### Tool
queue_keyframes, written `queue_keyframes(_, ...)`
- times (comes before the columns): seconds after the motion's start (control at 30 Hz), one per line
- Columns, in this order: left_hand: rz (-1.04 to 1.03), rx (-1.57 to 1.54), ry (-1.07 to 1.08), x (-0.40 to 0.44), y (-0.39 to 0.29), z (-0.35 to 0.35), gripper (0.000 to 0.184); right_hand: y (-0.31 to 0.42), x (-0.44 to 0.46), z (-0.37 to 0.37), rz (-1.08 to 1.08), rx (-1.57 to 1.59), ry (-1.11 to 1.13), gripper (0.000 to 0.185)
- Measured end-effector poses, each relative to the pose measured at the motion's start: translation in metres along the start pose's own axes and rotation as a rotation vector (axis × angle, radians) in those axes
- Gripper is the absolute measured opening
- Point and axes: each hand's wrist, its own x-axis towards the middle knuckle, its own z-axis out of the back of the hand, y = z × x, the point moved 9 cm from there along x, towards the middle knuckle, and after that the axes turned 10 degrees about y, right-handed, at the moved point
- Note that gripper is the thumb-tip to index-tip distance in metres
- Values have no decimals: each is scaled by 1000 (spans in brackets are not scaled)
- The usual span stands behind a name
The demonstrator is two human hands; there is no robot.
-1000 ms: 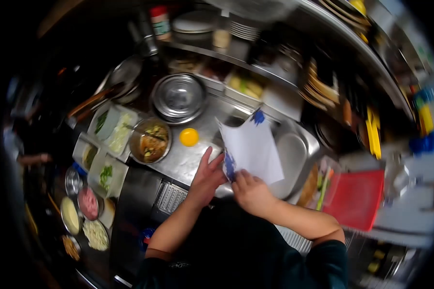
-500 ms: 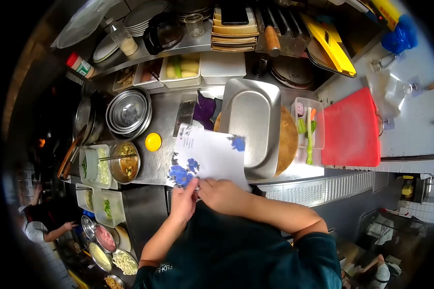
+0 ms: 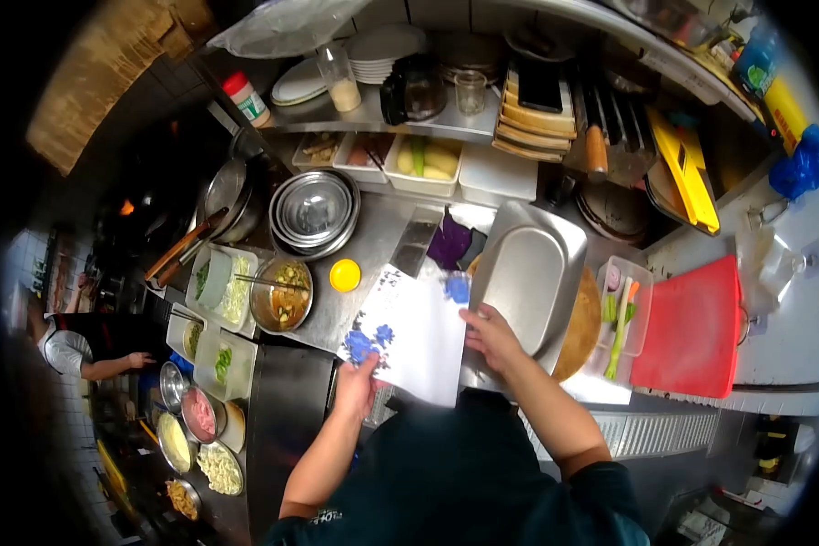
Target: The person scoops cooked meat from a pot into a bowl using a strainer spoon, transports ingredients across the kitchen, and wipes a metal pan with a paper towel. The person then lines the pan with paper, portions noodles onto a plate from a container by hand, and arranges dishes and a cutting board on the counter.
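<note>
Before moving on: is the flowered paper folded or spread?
Spread: the flowered paper shows a broad face between left hand and right hand. Layers underneath: cannot tell.

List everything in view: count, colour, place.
Paper sheet: 1, white with blue flowers, in hands
Broad blade: 1, grey, beyond paper
Leafy piece: 1, purple, beside blade
Metal tray: 1, silver, on round board
Round board: 1, brown, under tray
Lid: 1, yellow, left of paper
Nested bowls: one stack, silver, beyond lid
Food bowl: 1, silver, left of lid
Side containers: several, mixed colours, left
Vegetable box: 1, clear, right of tray
Cutting board: 1, red, far right
Tubs: 4, whitish, below shelf
Coffee pot: 1, dark, on shelf
Slicer-like tool: 1, yellow, upper right
Co-worker's sleeve: 1, grey, left
Left hand: 1, bare, paper's left edge
Right hand: 1, bare, paper's right edge
</note>
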Motion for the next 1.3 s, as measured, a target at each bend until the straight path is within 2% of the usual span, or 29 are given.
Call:
queue_keyframes(0.1, -49, 152, 3, 6, 1, 9, 24, 22, 13, -10, 157, 48, 129, 42)
queue_keyframes(0.2, -121, 7, 10, 16, -2, 3, 23, 56, 18, -5, 251, -45, 71, 14)
queue_keyframes(0.33, -127, 3, 90, 17, -22, -23, 30, 125, 42, 20, 509, 29, 42, 12)
queue_keyframes(0.4, -146, 6, 90, 23, -25, -23, 36, 167, 66, 49, 591, 63, -82, 10)
queue_keyframes(0.47, -149, 25, 62, 25, -28, -26, 35, 208, 84, 72, 641, 89, -95, 9)
queue_keyframes(0.57, -149, 55, 41, 26, -24, -27, 33, 243, 115, 107, 608, 3, -177, 9)
queue_keyframes(0.67, -152, 67, 10, 28, -17, -23, 32, 258, 140, 137, 611, -1, -286, 8)
queue_keyframes(0.8, -110, 59, -41, 31, -1, -9, 31, 258, 156, 177, 583, -24, -449, 24)
queue_keyframes(0.83, -85, 77, -39, 32, 1, -7, 31, 258, 154, 186, 559, -89, -501, 37)
queue_keyframes(0.87, -74, 106, -27, 36, 4, -4, 30, 256, 151, 189, 601, -92, -524, 23)
queue_keyframes(0.9, -79, 133, -12, 44, 6, -1, 30, 257, 147, 197, 603, -176, -553, 24)
queue_keyframes(0.93, -89, 160, 4, 54, 4, 1, 29, 260, 128, 187, 656, -140, -526, 25)
queue_keyframes(0.97, -119, 184, 4, 64, -4, 0, 31, 261, 130, 212, 903, -343, -730, 32)
queue_keyframes(1.0, -272, 352, 19, 74, -29, -8, 33, 259, 91, 181, 1083, -218, -678, 39)
queue_keyframes(1.03, -424, 522, 26, 83, -54, -19, 35, 260, 43, 141, 791, -681, -1010, 45)
queue_keyframes(1.07, -573, 690, 32, 90, -81, -32, 37, 253, 30, 112, 1028, -704, -923, 46)
queue_keyframes(1.1, -600, 992, -24, 80, -131, -63, 45, 259, 6, 62, 961, -741, -729, 45)
queue_keyframes(1.13, -786, 1077, -16, 89, -163, -78, 50, 266, -13, 18, 1168, -844, -590, 42)
queue_keyframes(1.17, -996, 1126, 1, 87, -205, -103, 51, 281, -43, -34, 1266, -1007, -517, 37)
queue_keyframes(1.2, -1090, 1222, -10, 86, -243, -126, 52, 299, -78, -82, 1374, -1113, -493, 31)
queue_keyframes(1.23, -1263, 1215, -6, 85, -279, -144, 54, 320, -107, -118, 1518, -1186, -487, 27)
queue_keyframes(1.3, -1523, 1216, -82, 67, -352, -179, 57, 369, -165, -184, 1859, -1369, -634, 31)
